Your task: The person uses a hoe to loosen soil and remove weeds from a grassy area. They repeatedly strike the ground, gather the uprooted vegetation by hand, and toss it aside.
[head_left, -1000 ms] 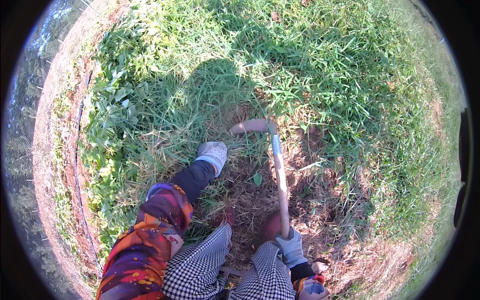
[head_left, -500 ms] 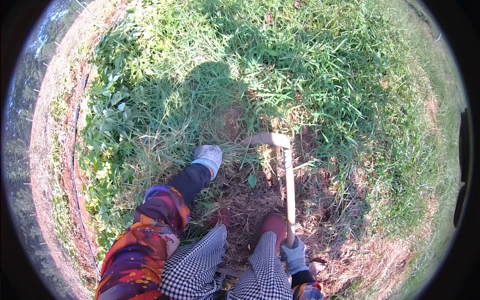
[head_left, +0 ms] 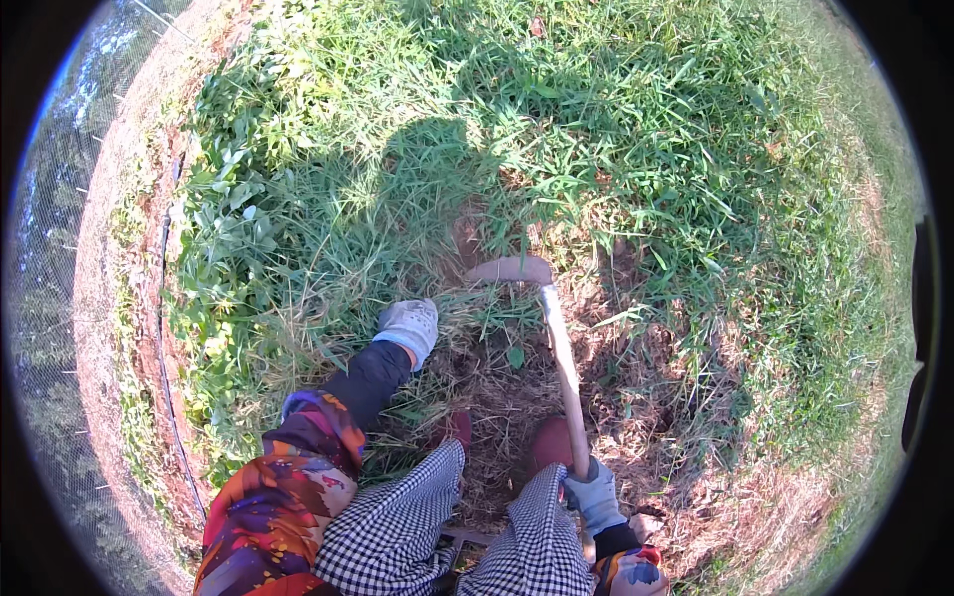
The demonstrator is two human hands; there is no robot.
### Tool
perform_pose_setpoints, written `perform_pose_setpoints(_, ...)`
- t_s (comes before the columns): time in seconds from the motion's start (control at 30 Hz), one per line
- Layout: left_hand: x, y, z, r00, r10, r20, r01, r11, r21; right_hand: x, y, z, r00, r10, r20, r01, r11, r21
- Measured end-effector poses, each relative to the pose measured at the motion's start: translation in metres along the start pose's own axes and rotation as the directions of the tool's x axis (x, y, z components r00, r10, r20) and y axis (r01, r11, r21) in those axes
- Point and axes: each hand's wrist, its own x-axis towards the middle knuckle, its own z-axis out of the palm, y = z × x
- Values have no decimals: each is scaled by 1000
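1. Head view: the right hand (head_left: pixel 596 496) is closed round the end of the handle of the sickle (head_left: pixel 563 363), probably to give it reach.
2. Head view: the sickle extends ahead of the boots (head_left: pixel 552 443), its blade (head_left: pixel 512 268) curving left beside the grass (head_left: pixel 343 233), seemingly suiting a right-handed hold.
3. Head view: the gloved left hand (head_left: pixel 409 326) is at the grass, apart from the blade, presumably for safety; its fingers are hidden, so I cannot tell whether it grips any.

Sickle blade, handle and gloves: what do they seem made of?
Blade: probably metal, dull and brownish, judging by its slim curve. Handle: likely wood, smooth-looking, pale tan. Gloves: seemingly fabric, matte whitish-grey with soft contours; any coating is unclear.
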Motion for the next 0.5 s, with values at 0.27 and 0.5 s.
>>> perform_pose_setpoints(0.27,-16,-19,-5,997,-41,72,45,997,-56,57,-66,27,998,-57,36,56,998,32)
perform_pose_setpoints(0.5,-24,-66,-5,963,-222,152,241,963,-120,-10,-15,14,999,-27,-28,27,1000,3)
